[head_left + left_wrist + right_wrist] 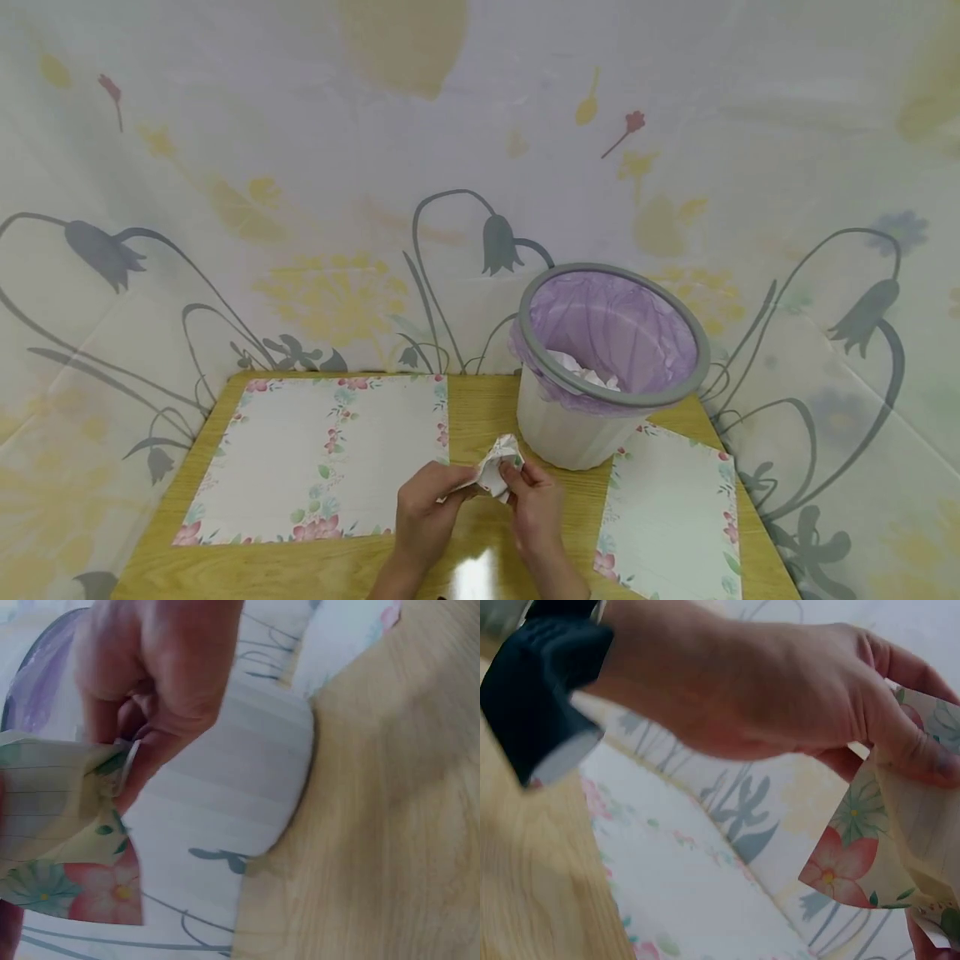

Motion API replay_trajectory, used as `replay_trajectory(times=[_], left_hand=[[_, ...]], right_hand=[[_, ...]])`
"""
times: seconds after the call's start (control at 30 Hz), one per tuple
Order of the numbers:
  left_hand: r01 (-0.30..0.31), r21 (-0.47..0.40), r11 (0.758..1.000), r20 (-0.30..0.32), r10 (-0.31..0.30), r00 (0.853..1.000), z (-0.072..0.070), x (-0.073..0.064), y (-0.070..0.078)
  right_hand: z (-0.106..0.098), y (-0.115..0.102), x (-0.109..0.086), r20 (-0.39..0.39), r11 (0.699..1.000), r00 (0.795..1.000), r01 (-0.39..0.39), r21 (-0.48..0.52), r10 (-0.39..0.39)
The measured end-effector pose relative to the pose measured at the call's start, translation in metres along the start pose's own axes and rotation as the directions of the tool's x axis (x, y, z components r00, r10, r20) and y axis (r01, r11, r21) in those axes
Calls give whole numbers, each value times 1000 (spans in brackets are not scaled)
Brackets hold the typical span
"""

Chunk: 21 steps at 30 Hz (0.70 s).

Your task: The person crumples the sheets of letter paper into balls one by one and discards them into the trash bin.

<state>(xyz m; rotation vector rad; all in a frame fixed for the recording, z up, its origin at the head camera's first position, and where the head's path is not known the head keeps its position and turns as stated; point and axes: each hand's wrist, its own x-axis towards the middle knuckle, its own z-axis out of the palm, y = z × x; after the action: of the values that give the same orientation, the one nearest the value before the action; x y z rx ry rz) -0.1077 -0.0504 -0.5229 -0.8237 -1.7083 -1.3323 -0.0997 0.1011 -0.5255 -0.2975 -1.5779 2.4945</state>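
Note:
Between both hands, low in the middle of the head view, is a folded, partly crumpled sheet of flowered paper [498, 468]. The left hand [427, 504] pinches its left side between thumb and fingers. On the other side, the right hand [540, 508] grips it with curled fingers. In the left wrist view the paper [52, 810] shows ruled lines and a pink corner flower, with the right hand [165, 660] above it. The right wrist view shows the left hand [802, 690] with its thumb pressed on the paper [915, 817].
A white waste bin [577, 433] with a grey rim and purple liner [615, 312] stands just beyond the right hand, holding crumpled paper [585, 371]. Flat flower-bordered sheets [382, 467] lie on the wooden table [480, 400] at left; another sheet [675, 508] lies at right. A floral cloth [300, 167] hangs behind.

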Motion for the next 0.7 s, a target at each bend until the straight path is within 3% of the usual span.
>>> replay_trajectory(times=[0.1, 0.17, 0.27, 0.33, 0.43, 0.57, 0.7], left_hand=[[81, -85, 993, 58, -76, 995, -4, 2, -2], [150, -178, 973, 113, -131, 985, -9, 6, -3], [228, -287, 930, 195, -177, 965, -14, 13, -4], [250, -330, 910, 240, -175, 955, -17, 18, -5], [247, -313, 917, 283, -158, 946, -20, 23, -6], [250, -189, 950, 317, -182, 931, -24, 20, -9], [248, -157, 956, 408, -166, 898, -28, 19, -10]], right_hand=[[-5, 3, 1, 81, 994, 991, 111, -19, -109], [-9, 3, 3, 134, 986, 979, 162, -39, -156], [-15, 1, 5, 210, 980, 964, 185, -79, -165], [-18, -3, 8, 251, 978, 958, 169, -118, -135], [-21, -10, 12, 320, 977, 940, 170, -130, -121], [-25, -16, 17, 425, 978, 898, 177, -107, -115], [-29, -20, 19, 532, 976, 840, 190, -103, -107]])
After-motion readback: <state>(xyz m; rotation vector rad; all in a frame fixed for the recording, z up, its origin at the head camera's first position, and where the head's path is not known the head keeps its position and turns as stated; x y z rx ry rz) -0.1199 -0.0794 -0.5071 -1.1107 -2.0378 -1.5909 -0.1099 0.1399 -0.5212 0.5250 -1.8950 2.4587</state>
